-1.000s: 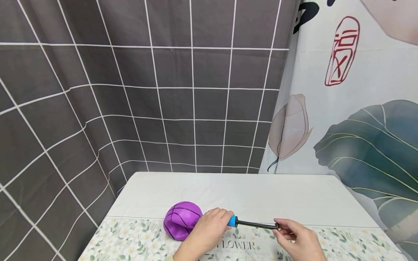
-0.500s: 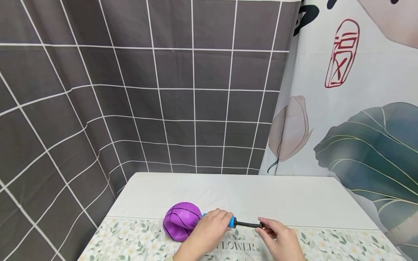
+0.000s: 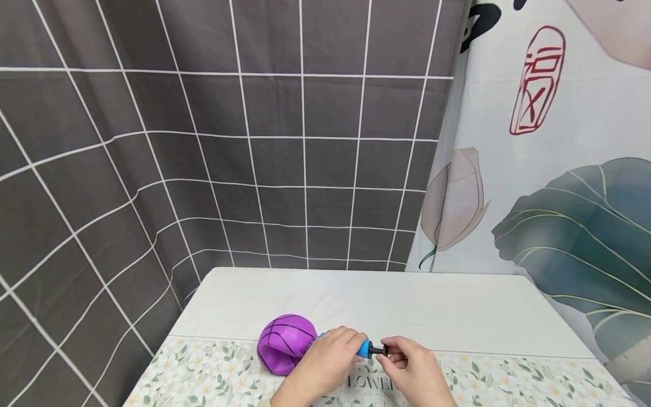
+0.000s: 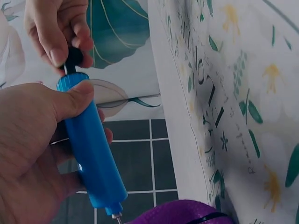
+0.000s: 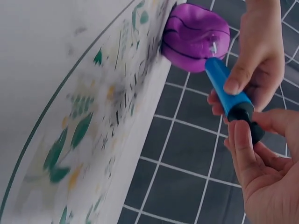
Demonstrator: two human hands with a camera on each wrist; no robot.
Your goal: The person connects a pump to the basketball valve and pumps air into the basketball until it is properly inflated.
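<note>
A purple ball with black lines, its side dented in, sits on the table at the left hand's far side. My left hand wraps round the blue barrel of a hand pump, which points at the ball. Thumb and fingers of my right hand pinch the pump's black handle, close to the barrel's end with only a short bit of rod showing. In the left wrist view, a thin metal needle runs from the pump's tip toward the ball; its end is hidden.
The table has a white rear strip and a floral cloth with printed lettering in front. A dark grey curtain with white grid lines hangs behind and at the left. A white curtain with leaf prints hangs at right.
My right hand has moved left toward my left hand, pushing the handle and its black rod into the barrel. The left hand and the ball stay nearly in place.
</note>
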